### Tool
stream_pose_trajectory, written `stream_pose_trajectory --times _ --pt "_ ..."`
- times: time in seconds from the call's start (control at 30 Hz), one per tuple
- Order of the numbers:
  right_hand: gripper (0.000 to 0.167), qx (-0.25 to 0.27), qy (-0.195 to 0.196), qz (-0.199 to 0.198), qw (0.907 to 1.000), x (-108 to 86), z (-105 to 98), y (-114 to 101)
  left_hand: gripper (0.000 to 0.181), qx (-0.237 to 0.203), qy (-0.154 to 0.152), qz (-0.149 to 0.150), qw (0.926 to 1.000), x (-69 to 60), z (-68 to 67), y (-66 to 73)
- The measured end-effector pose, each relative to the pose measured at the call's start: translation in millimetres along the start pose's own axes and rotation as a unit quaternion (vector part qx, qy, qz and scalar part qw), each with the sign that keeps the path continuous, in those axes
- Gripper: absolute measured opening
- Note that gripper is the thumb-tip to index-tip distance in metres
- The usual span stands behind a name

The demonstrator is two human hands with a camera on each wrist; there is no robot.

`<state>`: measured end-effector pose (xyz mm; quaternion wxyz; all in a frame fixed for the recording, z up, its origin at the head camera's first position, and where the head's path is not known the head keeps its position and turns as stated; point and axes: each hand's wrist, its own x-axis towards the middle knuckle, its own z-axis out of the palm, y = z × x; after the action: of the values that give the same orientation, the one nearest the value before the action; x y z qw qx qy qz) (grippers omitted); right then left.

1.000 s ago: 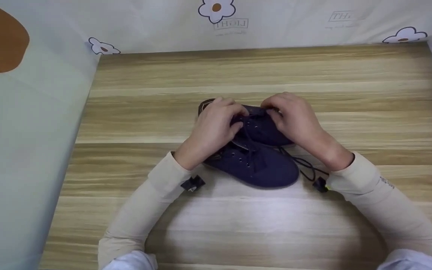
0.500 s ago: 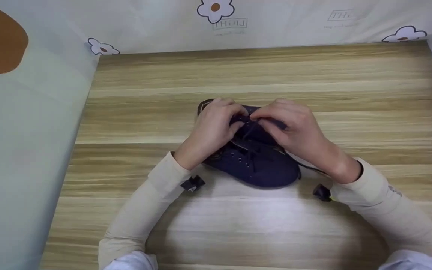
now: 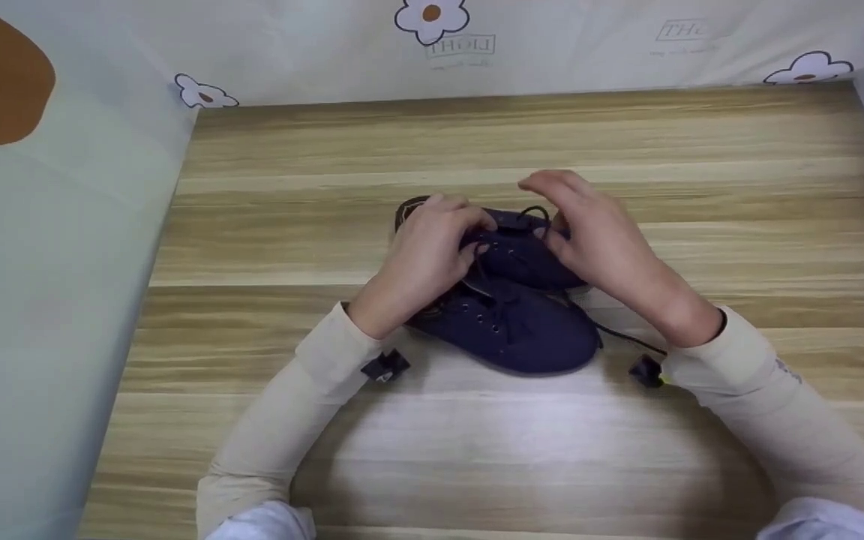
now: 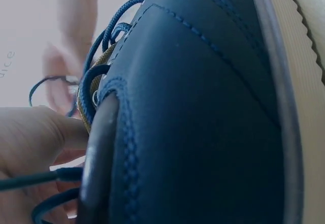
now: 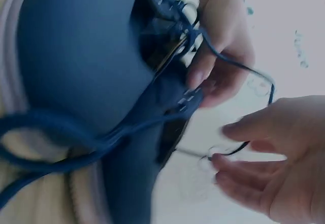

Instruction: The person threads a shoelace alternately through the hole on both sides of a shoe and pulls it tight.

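Two shoes (image 3: 533, 341), perhaps in contact, well inside tabletop (image 3: 312, 165) edges

Shoes (image 3: 533, 339) navy, laces (image 5: 106, 141) blue; sleeves (image 3: 301, 409) cream; table (image 3: 312, 165) streaked tan-brown; backdrop (image 3: 312, 49) pale, flowers (image 3: 432, 13) white, brown-centred

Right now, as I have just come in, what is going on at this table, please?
A person in pale sleeves is handling two dark blue lace-up shoes on a wooden table. The left hand holds the far shoe by its opening; the right hand is near its toe end, with a loop of lace beside the thumb. Whether it grips the lace, I cannot tell. The near shoe lies alongside, and another stretch of lace trails past its toe.
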<state>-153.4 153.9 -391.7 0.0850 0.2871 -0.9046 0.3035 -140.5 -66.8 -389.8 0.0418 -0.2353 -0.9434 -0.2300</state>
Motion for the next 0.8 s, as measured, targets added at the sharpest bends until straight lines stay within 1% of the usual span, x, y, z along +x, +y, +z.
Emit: stream_pose_trajectory --times 0.03,0.1,0.17,0.23,0.4,0.5,0.57,0.63,0.7,0.73,0.8 --pt "0.047 -0.007 -0.014 0.009 0.9998 0.4 2.6 5.3 0.018 -0.001 -0.001 -0.001 1.0000 -0.2 0.1 0.0" --pt "0.034 -0.008 -0.018 0.011 0.9998 0.9 7.7 14.0 0.018 -0.003 -0.005 -0.004 1.0000 -0.5 0.3 0.1" --pt "0.023 0.000 -0.005 0.005 1.0000 1.3 10.7 17.9 0.018 -0.003 -0.008 -0.005 0.9999 -0.3 0.4 0.3" --pt "0.017 0.007 0.018 -0.006 0.9998 2.1 11.8 17.8 0.018 -0.001 -0.009 -0.006 0.9999 0.1 0.2 0.2" --pt "0.014 0.026 0.072 -0.055 0.9956 1.3 8.9 7.1 0.020 0.002 -0.014 -0.008 0.9999 0.0 -0.5 -0.2" --pt "0.013 0.028 0.080 -0.072 0.9938 0.0 6.0 -0.4 0.020 0.002 -0.014 -0.008 0.9999 -0.4 -1.2 -0.2" --pt "0.017 0.008 0.064 -0.062 0.9960 -0.4 4.0 -3.9 0.019 0.002 -0.012 -0.009 0.9999 -0.5 -1.5 -0.3" --pt "0.028 -0.026 0.032 -0.042 0.9982 -1.9 2.3 -5.6 0.019 0.001 -0.011 -0.009 0.9999 -0.7 -1.6 -0.3" --pt "0.040 -0.058 0.004 -0.030 0.9979 -4.6 0.1 -8.2 0.019 0.002 -0.011 -0.007 0.9999 -0.7 -1.4 -0.5" --pt "0.046 -0.069 -0.005 -0.027 0.9973 -6.6 -0.9 -9.9 0.018 0.002 -0.012 -0.006 0.9999 -0.7 -1.3 -0.6" --pt "0.053 -0.074 -0.011 -0.039 0.9965 -10.8 -4.0 -16.3 0.018 0.002 -0.012 -0.003 0.9999 -0.5 -1.3 -0.7"
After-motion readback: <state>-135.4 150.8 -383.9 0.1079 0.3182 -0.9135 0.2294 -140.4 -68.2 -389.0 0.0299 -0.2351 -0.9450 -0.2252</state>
